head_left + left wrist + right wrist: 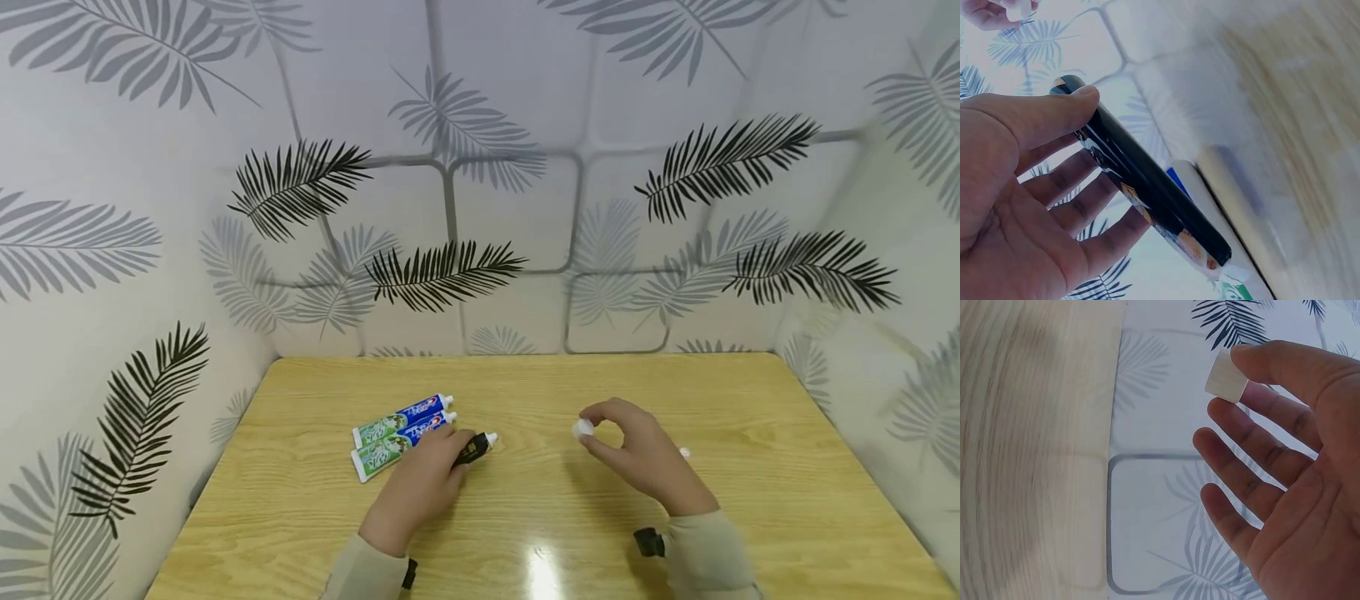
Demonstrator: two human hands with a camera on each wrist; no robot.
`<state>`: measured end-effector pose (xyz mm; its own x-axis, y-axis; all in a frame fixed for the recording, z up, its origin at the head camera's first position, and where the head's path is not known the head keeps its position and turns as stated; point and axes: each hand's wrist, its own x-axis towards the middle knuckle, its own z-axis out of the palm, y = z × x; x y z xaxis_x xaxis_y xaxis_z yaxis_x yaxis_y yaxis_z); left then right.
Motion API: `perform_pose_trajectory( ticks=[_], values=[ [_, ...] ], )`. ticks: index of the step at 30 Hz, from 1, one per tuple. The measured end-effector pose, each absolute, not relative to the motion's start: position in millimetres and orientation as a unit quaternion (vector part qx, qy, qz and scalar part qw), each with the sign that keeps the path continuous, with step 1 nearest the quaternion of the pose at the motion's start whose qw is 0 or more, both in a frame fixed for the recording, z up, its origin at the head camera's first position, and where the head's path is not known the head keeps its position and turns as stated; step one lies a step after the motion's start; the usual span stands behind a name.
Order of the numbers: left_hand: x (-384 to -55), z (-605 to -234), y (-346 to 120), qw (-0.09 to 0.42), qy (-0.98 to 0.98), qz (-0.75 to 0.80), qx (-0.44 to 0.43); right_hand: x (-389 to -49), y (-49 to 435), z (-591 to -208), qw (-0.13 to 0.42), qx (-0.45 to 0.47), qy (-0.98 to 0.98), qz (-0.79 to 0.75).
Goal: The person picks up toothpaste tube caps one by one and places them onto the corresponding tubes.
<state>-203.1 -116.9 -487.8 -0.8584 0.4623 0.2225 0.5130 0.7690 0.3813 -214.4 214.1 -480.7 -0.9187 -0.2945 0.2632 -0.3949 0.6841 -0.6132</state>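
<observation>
My left hand grips a black toothpaste tube between thumb and fingers, with its white nozzle bare and pointing right in the head view. Between thumb and index finger, my right hand pinches a small white cap; its other fingers are spread and slightly bent. The cap is apart from the tube, off to its right. Two blue and green toothpaste tubes lie side by side on the table at the left, nozzles to the right. My left hand partly covers the nearer one.
The wooden table reaches back to a wall with a leaf pattern. A small white piece lies on the tabletop just right of my right hand, partly hidden behind it. Light glares on the table's front part.
</observation>
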Motion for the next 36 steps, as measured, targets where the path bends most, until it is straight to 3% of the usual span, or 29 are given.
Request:
perform_pose_trajectory(
  ticks=[15,36],
  values=[
    [-202.5,-472.5,-89.5,0.061,-0.931,-0.227,-0.279,-217.1,180.0,-470.9,0.085,0.216,-0.883,0.407],
    [-196.4,-470.3,-67.1,0.057,-0.91,-0.297,-0.282,-214.9,168.3,-469.2,0.08,0.228,-0.866,0.438]
  ],
)
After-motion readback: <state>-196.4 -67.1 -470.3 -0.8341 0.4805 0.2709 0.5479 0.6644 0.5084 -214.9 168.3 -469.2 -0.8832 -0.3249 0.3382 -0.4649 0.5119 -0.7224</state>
